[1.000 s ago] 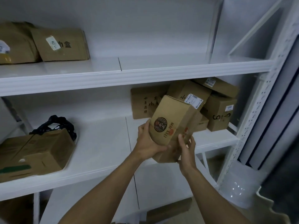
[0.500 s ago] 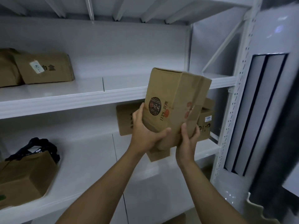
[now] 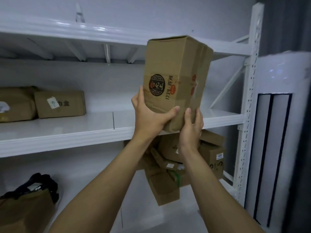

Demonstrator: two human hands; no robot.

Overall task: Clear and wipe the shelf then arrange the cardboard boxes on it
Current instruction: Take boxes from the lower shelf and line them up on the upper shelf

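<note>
A tall brown cardboard box [image 3: 176, 78] with a round dark emblem is held upright in front of the middle shelf [image 3: 67, 130], its base at about the shelf's front edge. My left hand [image 3: 149, 115] grips its lower left side and my right hand [image 3: 191, 125] supports its lower right corner. Two brown boxes [image 3: 58, 104] lie at the left of the middle shelf. A pile of several cardboard boxes [image 3: 170, 165] sits on the lower shelf behind my forearms.
A white perforated upright [image 3: 249, 101] closes the rack on the right, with a white tower appliance [image 3: 277, 132] beside it. An upper shelf [image 3: 84, 33] runs overhead. A brown box with a black bag [image 3: 30, 207] lies on the lower shelf at left.
Both hands have lifted the tall box from the lower shelf's pile up to the level of the middle shelf. My view has tilted upward.
</note>
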